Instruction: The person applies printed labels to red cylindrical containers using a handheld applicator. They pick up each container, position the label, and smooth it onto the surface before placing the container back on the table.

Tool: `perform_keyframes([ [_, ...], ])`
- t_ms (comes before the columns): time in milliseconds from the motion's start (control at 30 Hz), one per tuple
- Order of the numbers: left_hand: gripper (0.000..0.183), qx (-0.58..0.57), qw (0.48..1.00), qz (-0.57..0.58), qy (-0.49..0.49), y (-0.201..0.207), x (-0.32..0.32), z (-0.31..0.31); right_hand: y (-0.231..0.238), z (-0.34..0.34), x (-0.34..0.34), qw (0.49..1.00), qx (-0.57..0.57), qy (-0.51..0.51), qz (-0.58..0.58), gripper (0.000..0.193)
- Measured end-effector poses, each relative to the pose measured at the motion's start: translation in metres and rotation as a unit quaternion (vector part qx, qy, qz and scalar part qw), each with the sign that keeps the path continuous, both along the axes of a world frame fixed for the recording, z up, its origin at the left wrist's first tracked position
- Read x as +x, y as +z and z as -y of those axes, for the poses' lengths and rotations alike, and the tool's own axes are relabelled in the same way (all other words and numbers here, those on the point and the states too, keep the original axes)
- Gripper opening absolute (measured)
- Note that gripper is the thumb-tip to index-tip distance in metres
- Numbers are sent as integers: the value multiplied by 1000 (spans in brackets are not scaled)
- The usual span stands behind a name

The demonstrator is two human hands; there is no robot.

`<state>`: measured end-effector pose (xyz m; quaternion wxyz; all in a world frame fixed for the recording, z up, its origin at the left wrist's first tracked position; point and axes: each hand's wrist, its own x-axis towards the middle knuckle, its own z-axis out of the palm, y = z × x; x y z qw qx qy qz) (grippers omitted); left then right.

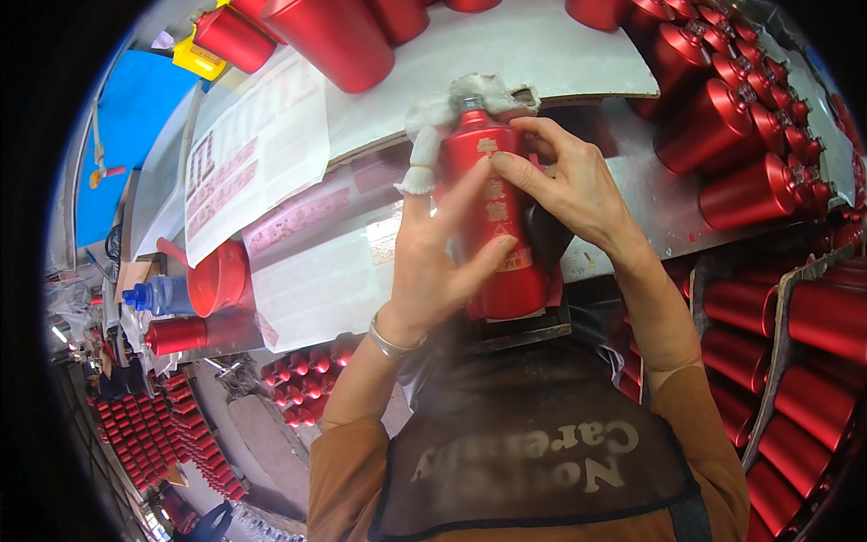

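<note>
Two hands on one red bottle (498, 217): left hand (438, 262) wraps its body, white cloth (432, 126) at the neck; right hand (564, 181) pinches the shoulder.

Place: a bottling or packing workshop, factory-like
Stock: rows of identical red bottles (750, 117) lying up and right of the grip, more red bottles on the floor (144, 434) far down-left
Surface: grey worktop (542, 45) above the grip, with printed paper sheets (257, 144) to its left
Clothing: dark work apron (542, 452) below the grip
</note>
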<state>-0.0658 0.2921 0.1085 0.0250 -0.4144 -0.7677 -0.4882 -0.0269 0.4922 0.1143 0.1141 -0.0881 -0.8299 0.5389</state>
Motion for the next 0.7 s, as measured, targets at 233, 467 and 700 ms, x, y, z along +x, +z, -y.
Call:
perform_keyframes([
  [233,74,-2,999,-11,41,-2,10,-9,6,0,-3,1000,15,6,20,65],
  [467,73,-4,1000,2,29,-1,9,-7,7,-2,-2,999,44,13,-7,67],
  [700,71,7,1000,-4,19,-2,5,-4,8,-2,-5,998,68,8,17,70],
])
